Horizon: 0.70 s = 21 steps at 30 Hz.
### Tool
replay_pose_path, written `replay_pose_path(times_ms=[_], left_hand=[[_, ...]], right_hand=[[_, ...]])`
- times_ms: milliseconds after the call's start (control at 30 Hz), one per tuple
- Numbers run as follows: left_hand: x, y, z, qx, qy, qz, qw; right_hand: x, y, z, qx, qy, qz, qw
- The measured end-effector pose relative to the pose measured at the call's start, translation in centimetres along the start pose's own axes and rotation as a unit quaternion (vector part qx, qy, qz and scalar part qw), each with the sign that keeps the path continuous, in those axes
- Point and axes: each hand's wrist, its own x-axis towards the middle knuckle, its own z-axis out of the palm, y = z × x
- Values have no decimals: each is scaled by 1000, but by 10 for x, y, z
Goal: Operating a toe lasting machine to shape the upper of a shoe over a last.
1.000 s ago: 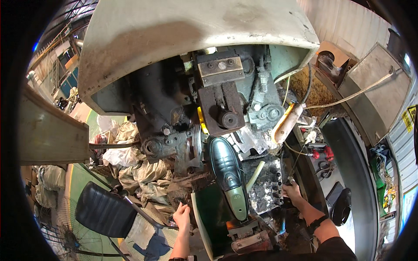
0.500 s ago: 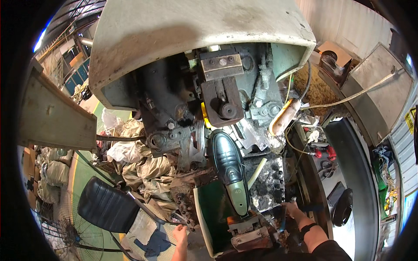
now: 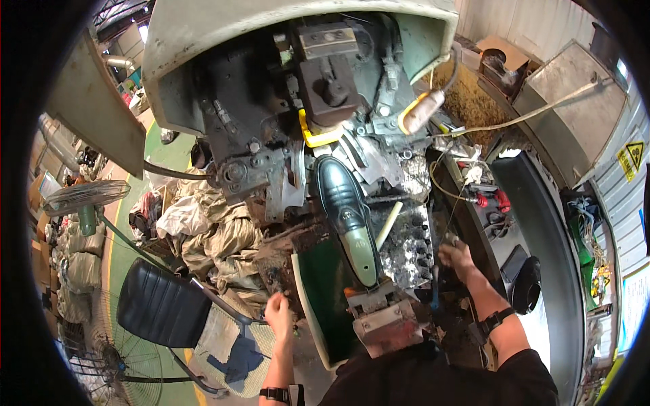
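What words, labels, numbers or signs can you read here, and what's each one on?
Green last: a pale number, not copied out here.
Yellow sign on the right wall: black warning triangle; wording too small to read.
White-and-blue sheet, right edge: print too small to read.

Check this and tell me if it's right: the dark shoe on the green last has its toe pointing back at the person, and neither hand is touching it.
Not quite: in the head view, the toe of the dark shoe on the green last points away from the person, toward the machine. Neither hand is touching it.
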Motion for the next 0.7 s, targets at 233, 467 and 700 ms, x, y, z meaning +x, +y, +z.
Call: replay_pose_path(times_ms=[233, 467, 700], left_hand=[[-41, 224, 110, -215, -210, 82, 950], [-83, 239, 169, 74, -72, 322, 941], [-82, 232, 176, 75, -63, 320, 942]], right_hand=[[-20, -60, 50, -180, -113, -218, 953], [-76, -45, 95, -509, -79, -328, 792], [-66, -39, 91, -505, -74, -365, 779]])
